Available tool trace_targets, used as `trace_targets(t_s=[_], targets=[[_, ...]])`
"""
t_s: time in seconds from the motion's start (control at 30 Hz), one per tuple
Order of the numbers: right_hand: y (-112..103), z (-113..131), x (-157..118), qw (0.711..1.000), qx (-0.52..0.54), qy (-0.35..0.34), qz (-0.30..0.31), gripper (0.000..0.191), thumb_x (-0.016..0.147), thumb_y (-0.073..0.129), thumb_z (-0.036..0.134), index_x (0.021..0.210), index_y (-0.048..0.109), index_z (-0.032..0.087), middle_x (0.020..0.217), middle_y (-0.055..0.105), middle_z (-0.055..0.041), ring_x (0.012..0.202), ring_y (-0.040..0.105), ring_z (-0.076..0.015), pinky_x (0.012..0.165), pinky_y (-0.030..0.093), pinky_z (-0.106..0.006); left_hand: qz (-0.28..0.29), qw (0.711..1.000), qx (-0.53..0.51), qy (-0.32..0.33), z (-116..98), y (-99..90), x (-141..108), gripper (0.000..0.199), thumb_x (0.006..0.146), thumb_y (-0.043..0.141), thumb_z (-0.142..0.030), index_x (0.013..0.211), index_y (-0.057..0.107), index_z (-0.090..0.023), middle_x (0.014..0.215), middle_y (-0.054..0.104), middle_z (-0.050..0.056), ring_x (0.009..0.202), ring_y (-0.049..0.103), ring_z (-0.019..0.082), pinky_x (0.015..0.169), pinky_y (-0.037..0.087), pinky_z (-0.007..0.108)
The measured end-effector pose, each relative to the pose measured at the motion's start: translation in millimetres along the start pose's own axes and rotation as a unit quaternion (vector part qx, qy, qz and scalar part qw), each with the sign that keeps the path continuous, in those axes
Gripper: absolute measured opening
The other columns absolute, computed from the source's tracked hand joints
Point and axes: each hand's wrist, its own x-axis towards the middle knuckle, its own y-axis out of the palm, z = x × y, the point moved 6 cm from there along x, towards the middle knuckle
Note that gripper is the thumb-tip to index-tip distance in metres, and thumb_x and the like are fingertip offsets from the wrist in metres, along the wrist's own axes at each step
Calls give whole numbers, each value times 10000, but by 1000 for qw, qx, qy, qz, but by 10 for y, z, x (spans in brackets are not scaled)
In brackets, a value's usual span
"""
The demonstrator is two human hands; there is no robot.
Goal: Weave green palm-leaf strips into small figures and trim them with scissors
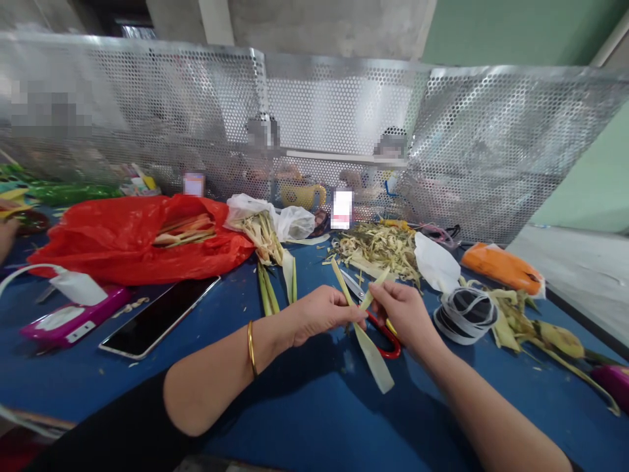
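My left hand [331,309], with a gold bangle at the wrist, pinches a pale green leaf strip [374,364]. One end of the strip hangs down toward me and the other points up and away. The fingertips of my right hand [400,305] are closed on a second leaf strip [377,286], which crosses the first one; I cannot tell whether the two are one folded piece. Beneath my hands a pair of red-handled scissors [390,347] lies on the blue table [314,406], partly hidden. Several green and white leaf stalks [268,292] rest left of my hands.
A red plastic bag [113,236] with dry leaves, a phone [162,318] and a purple power strip [73,324] lie left. Leaf scraps [378,246] are heaped behind my hands. A roll of white-edged band [466,314] and an orange packet [504,267] lie right. A perforated metal screen [334,98] stands behind.
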Motion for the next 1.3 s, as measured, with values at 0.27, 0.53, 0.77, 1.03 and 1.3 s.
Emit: trace_targets(t_s=[0.27,0.53,0.77,1.03,1.3], targets=[[-310,663,-263,836,-363,-333,-242,310,836,587,414,1032,636,179,1022,632,-123,982,555,-274,882,373,-424,25,1000,-4,0,-65,96,-47,488,732,601,-603,639,666,-128,466,295,-73,465,201,70,482,145,257],[157,164,-98,994,-34,-46,97,293,743,627,395,548,539,194,501,529,35,451,493,-122,444,367,-243,14,998,59,16,64,147,11,482,701,630,-595,662,681,-116,499,310,-58,504,205,76,498,132,269],[90,179,-164,997,-7,-65,-31,279,717,643,343,516,512,202,477,483,39,475,453,-115,468,343,-237,62,991,101,60,6,211,-47,446,766,581,-534,768,751,-121,467,315,-52,492,220,87,498,157,275],[-47,171,-41,993,-50,-95,-53,257,794,578,401,660,638,190,663,625,-12,672,550,-166,638,414,-280,21,999,-4,38,19,180,-9,471,726,609,-586,725,719,-128,457,334,-64,447,233,67,467,146,261],[-267,-93,115,977,176,56,-106,386,662,718,530,749,605,171,603,521,29,502,442,-100,477,365,-233,-50,987,-152,4,23,-22,58,635,739,480,-716,748,681,-114,535,407,-48,414,266,41,419,116,227]])
